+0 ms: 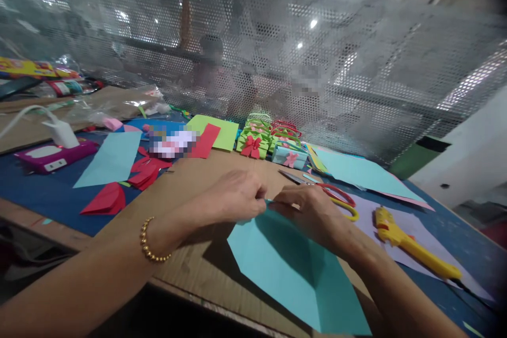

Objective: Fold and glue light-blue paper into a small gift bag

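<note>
A turquoise paper sheet lies on the brown cardboard board in front of me, one corner folded over. My left hand pinches the sheet's far tip, fingers closed on it; a gold bead bracelet is on that wrist. Opposite it, my right hand presses and pinches the same tip. Just beyond the right hand lie scissors with red and yellow handles.
A yellow glue gun lies right on lilac paper. Small paper gift boxes stand at the back. Red paper pieces, a light blue sheet, a green sheet and a purple device with a white charger lie left. Perforated screen behind.
</note>
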Motion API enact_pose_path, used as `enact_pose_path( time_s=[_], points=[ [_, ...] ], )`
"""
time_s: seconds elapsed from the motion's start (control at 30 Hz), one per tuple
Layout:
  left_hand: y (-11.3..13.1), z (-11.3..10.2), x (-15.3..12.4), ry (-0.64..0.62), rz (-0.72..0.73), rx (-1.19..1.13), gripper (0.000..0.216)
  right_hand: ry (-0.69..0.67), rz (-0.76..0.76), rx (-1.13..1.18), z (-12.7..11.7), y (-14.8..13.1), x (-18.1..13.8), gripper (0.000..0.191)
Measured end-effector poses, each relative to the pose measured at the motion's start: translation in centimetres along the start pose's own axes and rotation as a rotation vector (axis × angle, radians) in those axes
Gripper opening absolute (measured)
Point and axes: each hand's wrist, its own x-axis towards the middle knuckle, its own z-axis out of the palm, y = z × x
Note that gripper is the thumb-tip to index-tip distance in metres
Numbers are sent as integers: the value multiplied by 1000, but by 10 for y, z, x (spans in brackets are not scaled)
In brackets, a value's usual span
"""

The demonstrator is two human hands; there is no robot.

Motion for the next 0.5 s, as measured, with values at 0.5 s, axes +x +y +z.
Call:
enact_pose_path(
  time_s=[0.5],
  points=[
    [-6, 8, 4, 25, 1, 4, 9, 32, -4, 48, 1, -2, -1, 17]
  ],
)
